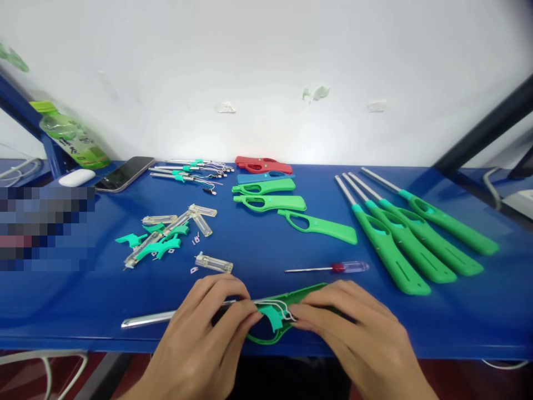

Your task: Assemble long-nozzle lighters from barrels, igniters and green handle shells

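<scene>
At the table's front edge lies an open green lighter shell (308, 290) with a teal trigger (272, 318) and white wires (277, 303) inside. My left hand (208, 328) pinches the left end of the shell, where the metal tube (147, 319) joins it; the tube sticks out to the left. My right hand (358, 328) is closed at the right part of the shell, its fingertips at the ends of the white wires. What exactly those fingertips hold is too small to tell. Behind the hands are a clear fuel tank (214, 263) and a screwdriver (350, 267).
Several assembled green lighters (395, 258) lie at the right. Green shells (270, 203) and a red shell (263, 164) lie at the back middle. Teal triggers (160, 247), tanks and wired tubes (179, 176) are at the left, with a phone (127, 173) and a bottle (75, 139).
</scene>
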The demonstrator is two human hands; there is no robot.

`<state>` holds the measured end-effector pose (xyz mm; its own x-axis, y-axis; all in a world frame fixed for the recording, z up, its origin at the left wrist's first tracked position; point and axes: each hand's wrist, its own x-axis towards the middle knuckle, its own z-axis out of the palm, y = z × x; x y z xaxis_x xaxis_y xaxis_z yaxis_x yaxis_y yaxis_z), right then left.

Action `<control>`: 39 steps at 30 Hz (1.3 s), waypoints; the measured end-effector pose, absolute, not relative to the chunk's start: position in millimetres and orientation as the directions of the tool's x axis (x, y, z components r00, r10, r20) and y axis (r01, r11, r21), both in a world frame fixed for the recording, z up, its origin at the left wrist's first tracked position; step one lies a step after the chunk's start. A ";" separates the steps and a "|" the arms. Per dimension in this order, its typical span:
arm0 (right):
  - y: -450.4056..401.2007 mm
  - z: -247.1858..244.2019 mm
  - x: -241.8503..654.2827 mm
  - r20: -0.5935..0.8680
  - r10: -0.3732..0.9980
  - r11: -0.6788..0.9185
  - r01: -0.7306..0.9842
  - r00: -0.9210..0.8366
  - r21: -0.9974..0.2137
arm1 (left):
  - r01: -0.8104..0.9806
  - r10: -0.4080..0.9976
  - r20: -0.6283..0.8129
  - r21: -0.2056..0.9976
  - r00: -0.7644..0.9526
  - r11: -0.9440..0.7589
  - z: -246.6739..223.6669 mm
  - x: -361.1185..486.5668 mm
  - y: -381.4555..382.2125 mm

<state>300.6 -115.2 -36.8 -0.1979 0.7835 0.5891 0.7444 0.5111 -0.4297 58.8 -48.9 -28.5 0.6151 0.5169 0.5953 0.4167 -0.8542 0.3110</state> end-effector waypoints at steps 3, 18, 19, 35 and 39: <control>-114.0 -35.3 300.0 0.585 0.791 0.508 0.727 -0.180 -0.463 | 0.480 0.540 0.549 0.264 0.639 -0.836 -27.9 57.2 -48.9; -118.6 -37.4 298.7 0.597 0.775 0.508 0.767 -0.207 -0.393 | 0.503 0.542 0.507 0.228 0.670 -0.834 -30.0 51.7 -49.2; -120.1 -38.6 297.8 0.587 0.783 0.496 0.774 -0.204 -0.393 | 0.509 0.547 0.506 0.227 0.666 -0.830 -31.2 49.7 -49.1; -122.8 -45.2 297.2 0.562 0.813 0.440 0.791 -0.150 -0.426 | 0.468 0.523 0.528 0.247 0.669 -0.848 -22.1 40.4 -54.2; -120.2 -43.0 299.6 0.582 0.791 0.465 0.805 -0.191 -0.368 | 0.609 0.615 0.498 0.200 0.612 -0.768 -21.7 27.1 -46.4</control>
<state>299.6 -120.2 -43.0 -0.1912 0.7907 0.5816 0.8052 0.4652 -0.3677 27.1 -46.4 -21.7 0.6118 0.6149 0.4976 0.6090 -0.7676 0.1998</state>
